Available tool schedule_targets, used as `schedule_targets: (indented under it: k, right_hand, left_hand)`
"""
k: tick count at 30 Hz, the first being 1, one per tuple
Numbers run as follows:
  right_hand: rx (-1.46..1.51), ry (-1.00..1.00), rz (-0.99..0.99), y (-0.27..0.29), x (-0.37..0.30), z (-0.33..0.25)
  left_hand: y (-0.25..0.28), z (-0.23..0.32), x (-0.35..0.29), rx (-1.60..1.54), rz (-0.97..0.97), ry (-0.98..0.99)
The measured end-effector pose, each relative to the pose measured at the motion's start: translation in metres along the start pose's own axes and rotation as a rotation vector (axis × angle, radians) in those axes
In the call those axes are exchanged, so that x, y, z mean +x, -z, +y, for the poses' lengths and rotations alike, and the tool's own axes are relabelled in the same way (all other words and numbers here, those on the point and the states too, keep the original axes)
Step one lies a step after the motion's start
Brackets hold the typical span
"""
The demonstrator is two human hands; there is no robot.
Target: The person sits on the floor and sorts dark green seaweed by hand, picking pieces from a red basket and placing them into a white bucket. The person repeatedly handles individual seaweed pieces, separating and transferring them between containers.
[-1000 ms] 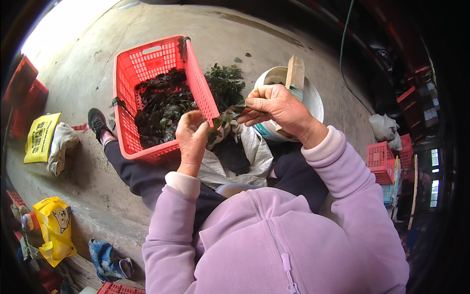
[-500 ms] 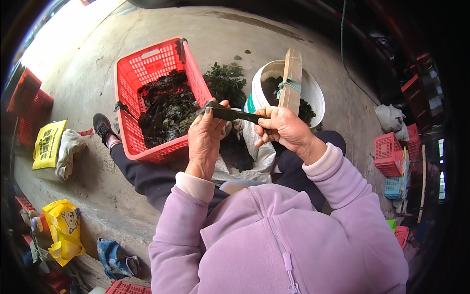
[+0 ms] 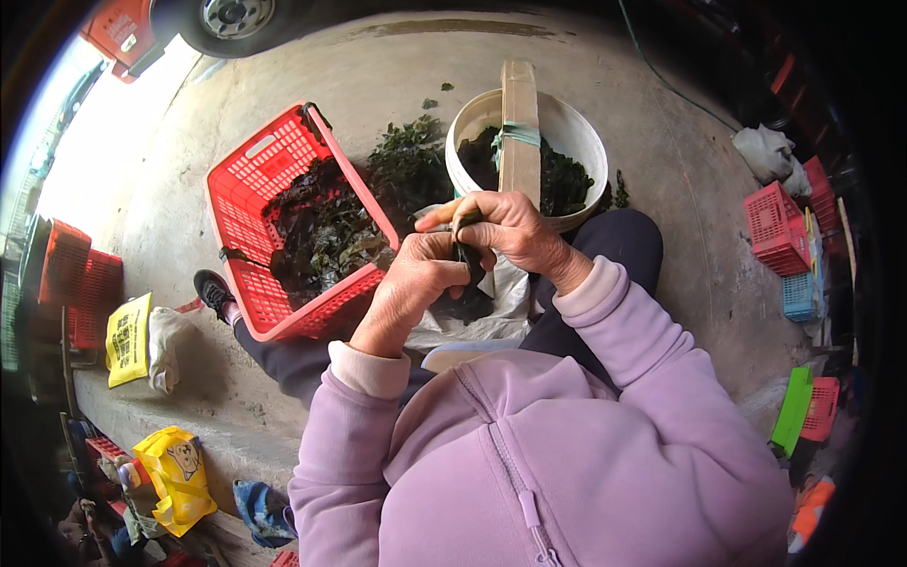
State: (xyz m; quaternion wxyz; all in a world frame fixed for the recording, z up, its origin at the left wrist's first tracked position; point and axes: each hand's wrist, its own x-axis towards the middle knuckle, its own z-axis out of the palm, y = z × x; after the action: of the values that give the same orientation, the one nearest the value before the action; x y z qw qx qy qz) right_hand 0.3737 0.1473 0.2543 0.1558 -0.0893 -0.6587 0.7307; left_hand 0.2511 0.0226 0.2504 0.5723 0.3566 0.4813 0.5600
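Observation:
Between my hands, above my lap, a dark green strip of seaweed is bent and bunched up. My left hand is closed on its lower part, knuckles turned up. The right hand pinches the upper part between thumb and fingers, close against the left. Wet seaweed half fills a red plastic basket at my left. Ahead to the right stands a white bucket with more seaweed inside. Across the bucket lies a wooden board with green cord tied around it.
Loose seaweed lies on the concrete floor between basket and bucket. A whitish sack is spread between my legs. Yellow bags sit at left, red crates at right. A vehicle wheel shows at the far left.
The seaweed strip was stretched level between my separated hands. Now my hands have come together, and the strip is folded and hangs down between them. The view has shifted slightly.

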Motion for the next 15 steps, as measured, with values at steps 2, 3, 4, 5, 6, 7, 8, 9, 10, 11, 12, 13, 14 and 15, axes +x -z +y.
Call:
schedule_targets:
  k: [2, 3, 4, 5, 6, 7, 8, 9, 10, 11, 12, 13, 14, 15]
  right_hand:
    - [0.025, -0.008, 0.044, -0.003, 0.005, 0.007]
    - [0.005, 0.014, 0.088, -0.005, 0.004, 0.012]
    - [-0.047, -0.054, 0.172, -0.006, 0.003, 0.017]
    - [-0.033, -0.006, 0.199, -0.007, -0.001, 0.021]
    - [-0.042, -0.027, 0.256, -0.006, -0.004, 0.025]
    - [-0.062, -0.081, 0.324, -0.005, -0.007, 0.028]
    - [0.059, -0.105, 0.298, -0.001, -0.009, 0.030]
    - [0.168, -0.161, 0.282, 0.004, -0.011, 0.032]
    - [0.299, -0.161, 0.226, 0.009, -0.012, 0.033]
    - [0.420, -0.281, 0.128, 0.018, -0.012, 0.033]
    - [0.503, -0.333, 0.064, 0.022, -0.012, 0.034]
    - [0.587, -0.373, 0.002, 0.026, -0.013, 0.035]
    - [0.671, -0.417, -0.058, 0.029, -0.014, 0.037]
    - [0.701, -0.433, -0.057, 0.030, -0.015, 0.040]
  left_hand:
    - [-0.001, 0.002, 0.001, 0.029, 0.115, 0.072]
    - [-0.001, 0.001, 0.002, 0.026, 0.174, 0.066]
    - [0.000, -0.002, 0.002, 0.063, 0.255, 0.073]
    - [-0.001, -0.007, 0.002, 0.093, 0.352, 0.065]
    - [-0.002, -0.012, 0.002, 0.142, 0.460, 0.102]
    - [-0.004, -0.017, 0.002, 0.178, 0.529, -0.019]
    - [-0.008, -0.022, 0.004, 0.126, 0.523, -0.127]
    - [-0.010, -0.024, 0.004, 0.479, 0.561, -0.325]
    - [-0.012, -0.025, 0.006, 0.842, 0.584, -0.470]
    - [-0.014, -0.025, 0.007, 0.991, 0.564, -0.598]
    - [-0.016, -0.024, 0.009, 0.923, 0.523, -0.558]
    - [-0.016, -0.022, 0.012, 0.835, 0.505, -0.528]
    - [-0.017, -0.020, 0.013, 0.746, 0.490, -0.496]
    - [-0.014, -0.017, 0.015, 0.872, 0.426, -0.534]
